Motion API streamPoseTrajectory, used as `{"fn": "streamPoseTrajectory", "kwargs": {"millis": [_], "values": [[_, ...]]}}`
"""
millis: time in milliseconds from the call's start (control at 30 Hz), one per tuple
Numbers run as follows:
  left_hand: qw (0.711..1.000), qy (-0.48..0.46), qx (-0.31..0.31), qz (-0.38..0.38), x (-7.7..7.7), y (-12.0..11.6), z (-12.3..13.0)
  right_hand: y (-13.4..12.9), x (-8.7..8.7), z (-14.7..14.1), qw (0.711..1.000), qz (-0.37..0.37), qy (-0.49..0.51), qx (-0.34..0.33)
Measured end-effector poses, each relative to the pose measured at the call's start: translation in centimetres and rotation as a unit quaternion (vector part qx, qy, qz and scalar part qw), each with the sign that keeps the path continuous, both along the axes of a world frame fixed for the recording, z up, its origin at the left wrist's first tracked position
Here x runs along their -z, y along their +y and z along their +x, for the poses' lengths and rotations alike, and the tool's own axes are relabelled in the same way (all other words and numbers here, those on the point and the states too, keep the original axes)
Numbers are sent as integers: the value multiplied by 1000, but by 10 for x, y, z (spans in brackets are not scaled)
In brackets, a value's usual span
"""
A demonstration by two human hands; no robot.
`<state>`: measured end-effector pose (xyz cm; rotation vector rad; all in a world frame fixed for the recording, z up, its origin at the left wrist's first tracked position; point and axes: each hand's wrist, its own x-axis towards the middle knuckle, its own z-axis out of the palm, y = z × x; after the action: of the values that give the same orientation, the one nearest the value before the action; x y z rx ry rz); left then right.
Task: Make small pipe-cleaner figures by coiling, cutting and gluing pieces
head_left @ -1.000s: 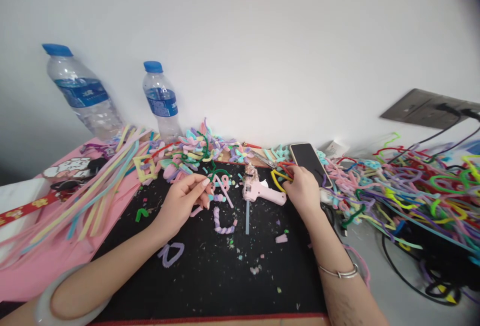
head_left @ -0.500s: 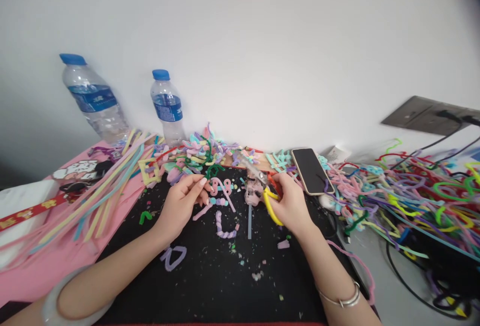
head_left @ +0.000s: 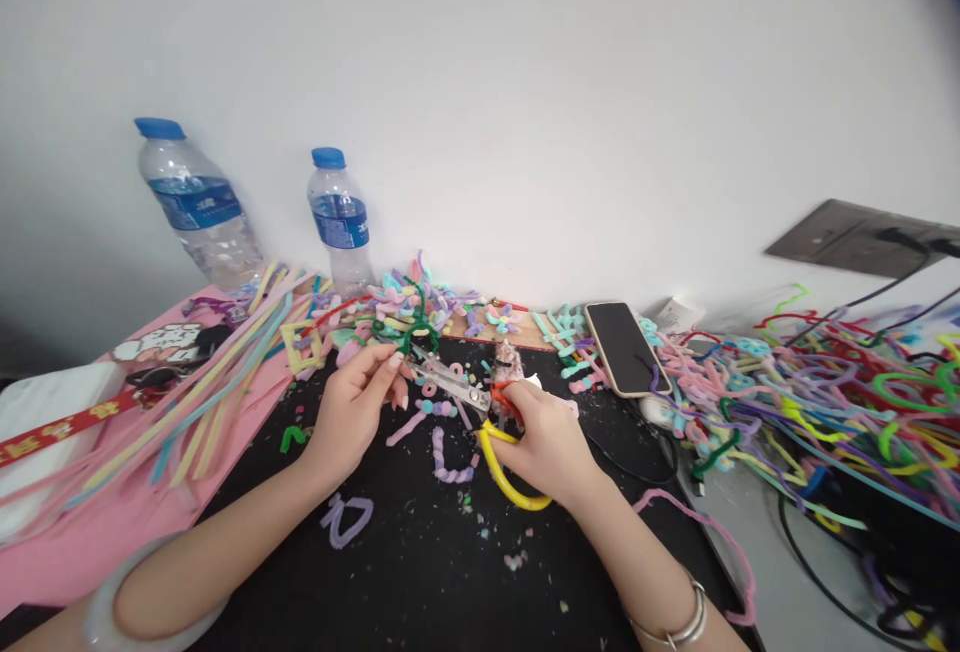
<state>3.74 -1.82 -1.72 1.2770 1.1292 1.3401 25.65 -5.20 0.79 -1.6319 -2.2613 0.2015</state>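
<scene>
My left hand [head_left: 358, 412] is pinched at the fingertips on a dark green pipe cleaner [head_left: 421, 324], whose end is partly hidden by the fingers. In my right hand [head_left: 541, 437] are scissors [head_left: 471, 396] with yellow and orange handles. The scissors point left, blades slightly apart, their tips close to my left fingertips; whether they touch the green piece I cannot tell. Under the blades lie small pink and lilac twisted pieces. A U-shaped lilac twisted pipe cleaner [head_left: 450, 472] rests just below on the black mat [head_left: 420, 592].
Two water bottles [head_left: 341, 222] [head_left: 202, 202] stand against the wall at the left. Long pipe cleaners [head_left: 217, 392] lie across a pink sheet [head_left: 150, 542]. A phone [head_left: 627, 350] lies beyond my right hand, beside a tangled heap of pipe cleaners [head_left: 862, 412].
My right hand has moved left with the scissors, turning the blades from up-left toward my left fingertips. My left hand has shifted only slightly. The view has tilted a little.
</scene>
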Motion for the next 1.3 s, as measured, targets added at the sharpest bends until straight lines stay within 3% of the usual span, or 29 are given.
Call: {"fn": "streamPoseTrajectory", "kwargs": {"millis": [567,1300], "values": [[991,-34,124,-37,-6,-9,6,-2,3,-5,998,-34,51,-9],[989,-23,142,-28,-3,-10,7,-3,2,-7,995,-57,72,-39]]}}
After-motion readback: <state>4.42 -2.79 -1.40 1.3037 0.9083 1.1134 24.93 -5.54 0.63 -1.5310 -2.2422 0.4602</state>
